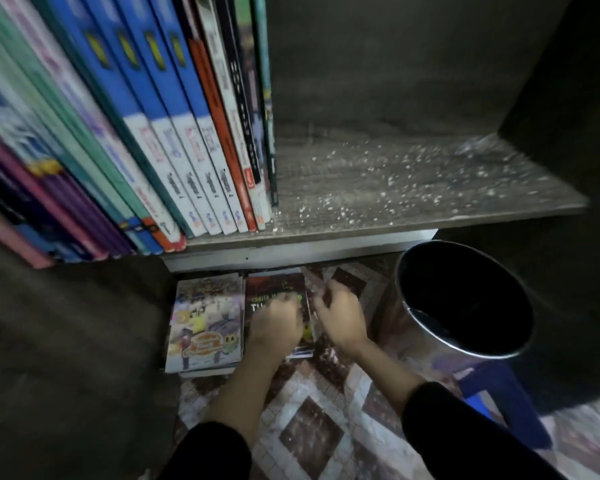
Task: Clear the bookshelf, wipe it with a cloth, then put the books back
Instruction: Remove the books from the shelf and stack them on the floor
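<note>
The wooden shelf board is bare on its right half and speckled with white dust and crumbs. Several upright books fill its left half, mostly blue, teal and purple spines. Below the shelf, on the floor, lie two stacks of books: a colourful-covered stack at left and a dark red-covered book beside it. My left hand rests curled on the dark red book. My right hand hovers at that book's right edge with curled fingers; whether it grips the book is blurred.
A shiny metal bin with a dark inside stands on the floor at right, close to my right hand. A blue stool sits under it. The floor has a brown and white diamond tile pattern. Dark cabinet walls flank both sides.
</note>
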Motion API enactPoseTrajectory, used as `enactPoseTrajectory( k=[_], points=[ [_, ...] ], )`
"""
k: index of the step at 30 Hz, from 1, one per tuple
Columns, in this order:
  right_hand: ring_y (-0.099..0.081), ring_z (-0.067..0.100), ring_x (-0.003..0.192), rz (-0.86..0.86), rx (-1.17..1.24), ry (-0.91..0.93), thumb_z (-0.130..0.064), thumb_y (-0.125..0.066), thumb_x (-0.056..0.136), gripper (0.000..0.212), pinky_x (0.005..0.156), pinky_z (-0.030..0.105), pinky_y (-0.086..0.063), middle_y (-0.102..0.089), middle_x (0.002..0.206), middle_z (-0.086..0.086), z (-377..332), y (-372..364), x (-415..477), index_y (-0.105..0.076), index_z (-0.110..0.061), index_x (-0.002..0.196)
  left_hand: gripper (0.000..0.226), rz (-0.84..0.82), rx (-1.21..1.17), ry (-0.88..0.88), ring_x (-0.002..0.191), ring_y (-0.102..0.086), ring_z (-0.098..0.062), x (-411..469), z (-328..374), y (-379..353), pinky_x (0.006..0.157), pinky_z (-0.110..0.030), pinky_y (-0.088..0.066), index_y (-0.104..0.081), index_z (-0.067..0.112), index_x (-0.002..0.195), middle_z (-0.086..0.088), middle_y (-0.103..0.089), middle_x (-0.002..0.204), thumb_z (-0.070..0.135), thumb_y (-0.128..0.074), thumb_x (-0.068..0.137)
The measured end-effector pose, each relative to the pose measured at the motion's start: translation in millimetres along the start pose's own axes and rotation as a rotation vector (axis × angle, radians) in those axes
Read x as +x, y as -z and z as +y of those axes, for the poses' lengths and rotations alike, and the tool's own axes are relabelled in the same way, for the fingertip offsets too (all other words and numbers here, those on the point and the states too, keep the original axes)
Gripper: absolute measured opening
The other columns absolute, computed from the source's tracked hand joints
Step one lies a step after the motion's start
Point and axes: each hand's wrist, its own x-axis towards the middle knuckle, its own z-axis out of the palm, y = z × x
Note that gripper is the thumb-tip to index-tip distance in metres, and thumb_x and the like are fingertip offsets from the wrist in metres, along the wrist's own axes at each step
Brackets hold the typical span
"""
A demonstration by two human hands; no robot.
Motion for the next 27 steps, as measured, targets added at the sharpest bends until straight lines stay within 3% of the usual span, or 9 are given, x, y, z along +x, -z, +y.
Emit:
enactPoseTrajectory(
  k=[4,12,16,18,19,22,24,27],
  points=[
    [-0.061,0.029,0.083,0.090,0.057,0.099,-0.018,-0.055,0.091,0.016,0.068,0.033,-0.038,-0.066,0.087,0.012,-31,34,-23,-0.060,-0.004,0.087,0.024,0.100,0.029,-0.029,0.108,-0.058,-0.024,-18,18,49,0.082,-0.034,-0.046,-0.051,0.018,0.116,-0.003,-0.057,0.119,0.024,-0.040,0.096],
    [-0.059,0.024,0.078,0.226,0.189,0.250,-0.014,-0.057,0.091,0.012,0.071,0.033,-0.041,-0.064,0.080,0.007,-85,84,-45,-0.061,-0.005,0.083,0.020,0.287,0.012,-0.083,0.101,-0.060,-0.021,-54,42,129,0.082,-0.033,-0.046,-0.053,0.020,0.111,0.001,-0.060,0.114,0.026,-0.040,0.096],
    [-0.055,0.016,0.077,0.296,0.280,0.385,-0.016,-0.055,0.094,0.007,0.071,0.029,-0.040,-0.060,0.083,-0.001,-126,111,-33,-0.057,-0.014,0.087,0.021,0.562,-0.036,-0.179,0.097,-0.057,-0.011,-53,44,169,0.083,-0.024,-0.043,-0.058,0.019,0.110,0.005,-0.061,0.109,0.024,-0.046,0.094],
    [-0.058,0.016,0.085,0.312,0.345,0.456,-0.019,-0.055,0.095,0.006,0.078,0.033,-0.047,-0.062,0.093,0.000,-152,126,-23,-0.057,-0.015,0.098,0.022,0.757,-0.069,-0.217,0.099,-0.056,-0.014,-48,42,194,0.086,-0.030,-0.047,-0.061,0.016,0.109,0.001,-0.061,0.110,0.019,-0.054,0.089],
    [-0.058,0.016,0.093,0.308,0.365,0.478,-0.022,-0.056,0.095,0.015,0.085,0.034,-0.047,-0.062,0.103,0.001,-164,132,-17,-0.057,-0.016,0.108,0.025,0.867,-0.079,-0.219,0.102,-0.056,-0.017,-45,40,205,0.087,-0.036,-0.048,-0.061,0.015,0.110,-0.002,-0.060,0.112,0.018,-0.058,0.086],
    [-0.047,0.013,0.122,0.220,0.399,0.547,-0.035,-0.057,0.094,0.046,0.103,0.028,-0.036,-0.050,0.135,0.003,-198,149,-2,-0.046,-0.020,0.135,0.050,1.030,-0.039,-0.146,0.129,-0.040,-0.026,-37,32,238,0.105,-0.045,-0.032,-0.048,0.015,0.131,-0.008,-0.043,0.140,0.020,-0.060,0.082],
    [-0.036,0.011,0.134,0.141,0.405,0.575,-0.041,-0.056,0.093,0.057,0.109,0.026,-0.028,-0.040,0.148,-0.001,-215,157,7,-0.036,-0.023,0.144,0.071,1.006,-0.021,-0.105,0.144,-0.014,-0.024,-31,27,255,0.113,-0.045,-0.012,-0.024,0.019,0.148,-0.001,-0.014,0.157,0.025,-0.056,0.084],
    [-0.031,0.013,0.139,0.047,0.384,0.598,-0.044,-0.051,0.095,0.060,0.107,0.024,-0.021,-0.033,0.153,-0.003,-227,156,19,-0.027,-0.028,0.148,0.082,0.920,0.050,-0.101,0.143,0.015,-0.017,-24,17,258,0.115,-0.046,0.001,0.007,0.027,0.149,0.008,0.018,0.155,0.032,-0.050,0.089]
  ],
)
